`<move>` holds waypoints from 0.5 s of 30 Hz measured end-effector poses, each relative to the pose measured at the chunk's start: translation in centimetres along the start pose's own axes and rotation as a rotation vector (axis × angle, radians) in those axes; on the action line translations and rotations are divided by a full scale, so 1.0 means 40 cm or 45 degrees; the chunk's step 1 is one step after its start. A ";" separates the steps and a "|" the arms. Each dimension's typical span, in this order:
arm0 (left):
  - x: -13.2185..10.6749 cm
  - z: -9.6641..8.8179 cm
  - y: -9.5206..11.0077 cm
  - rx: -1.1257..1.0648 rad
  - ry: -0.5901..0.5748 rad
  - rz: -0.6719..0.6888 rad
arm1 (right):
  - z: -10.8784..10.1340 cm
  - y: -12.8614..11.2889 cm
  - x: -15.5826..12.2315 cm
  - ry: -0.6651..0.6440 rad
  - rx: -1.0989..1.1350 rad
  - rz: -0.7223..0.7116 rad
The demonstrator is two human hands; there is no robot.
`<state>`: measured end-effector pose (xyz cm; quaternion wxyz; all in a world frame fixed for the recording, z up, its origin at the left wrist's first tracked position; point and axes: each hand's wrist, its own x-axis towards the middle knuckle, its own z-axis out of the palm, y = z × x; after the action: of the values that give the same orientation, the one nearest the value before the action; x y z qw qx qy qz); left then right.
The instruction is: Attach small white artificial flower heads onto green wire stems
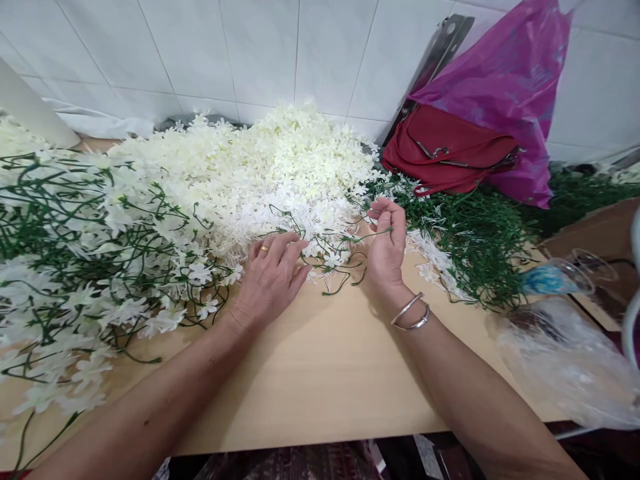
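Note:
My left hand [273, 275], a ring on one finger, lies palm down at the front edge of a heap of white artificial flowers [295, 153]. Its fingers are stretched out and the thumb stands apart; nothing shows in its grip. My right hand [387, 247], with bracelets at the wrist, is turned palm inward with curled fingers. A thin green plastic stem [373, 234] crosses its palm and seems held under the thumb. Between my hands are a few white blossoms [334, 259] and loose green stems [337, 285] on the table.
Flowers joined to green stems [125, 247] are piled at left. On the right lie bare green stems [465, 240], a red handbag [445, 147], a purple plastic bag [520, 87], a clear plastic bag [565, 367] and a cardboard box [595, 233]. The wooden table [320, 380] meets a tiled wall.

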<state>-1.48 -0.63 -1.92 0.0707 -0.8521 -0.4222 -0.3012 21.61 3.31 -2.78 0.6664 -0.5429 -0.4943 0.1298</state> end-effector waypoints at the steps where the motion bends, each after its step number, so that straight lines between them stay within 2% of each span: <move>1: 0.000 0.000 0.001 -0.014 -0.001 0.042 | -0.003 0.001 0.006 -0.020 0.052 0.017; 5: 0.001 0.004 0.001 -0.100 -0.054 0.252 | -0.006 -0.016 0.019 -0.321 0.300 0.108; 7: 0.001 0.003 0.003 -0.145 -0.075 0.308 | 0.001 -0.042 0.008 -0.425 0.321 0.123; 11: 0.000 -0.005 0.015 -0.233 0.012 0.269 | 0.023 -0.117 -0.055 -0.413 0.086 -0.073; 13: -0.002 -0.007 0.021 -0.274 0.070 0.322 | 0.031 -0.145 -0.088 -0.511 0.029 -0.192; 15: -0.003 -0.005 0.023 -0.281 0.096 0.376 | 0.034 -0.153 -0.107 -0.685 0.022 -0.243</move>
<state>-0.92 -1.37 -1.69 0.0360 -0.8956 -0.2538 -0.3636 16.23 -1.21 0.13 0.5251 -0.4342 -0.7011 0.2101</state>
